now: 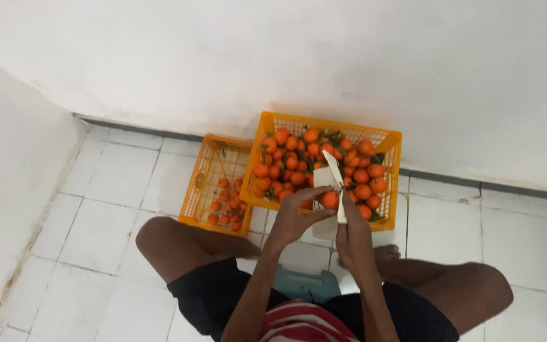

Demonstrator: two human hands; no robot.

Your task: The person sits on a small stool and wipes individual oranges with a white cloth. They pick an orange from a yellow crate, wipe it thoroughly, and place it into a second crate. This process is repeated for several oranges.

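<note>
The left hand [295, 218] grasps a small orange fruit [329, 200] in its fingers, just in front of the full orange crate [390, 140]. The right hand [351, 235] is clenched around a pair of white-bladed shears [335, 178], blades open (pointing up over the crate's heaped fruit) and touching the held fruit. Left of that crate, touching it, sits a second crate [205, 166], nearly empty, on the tiled floor [109, 215].

White walls [273, 57], pale tiled floor [109, 209] (grimy grout lines)
</note>
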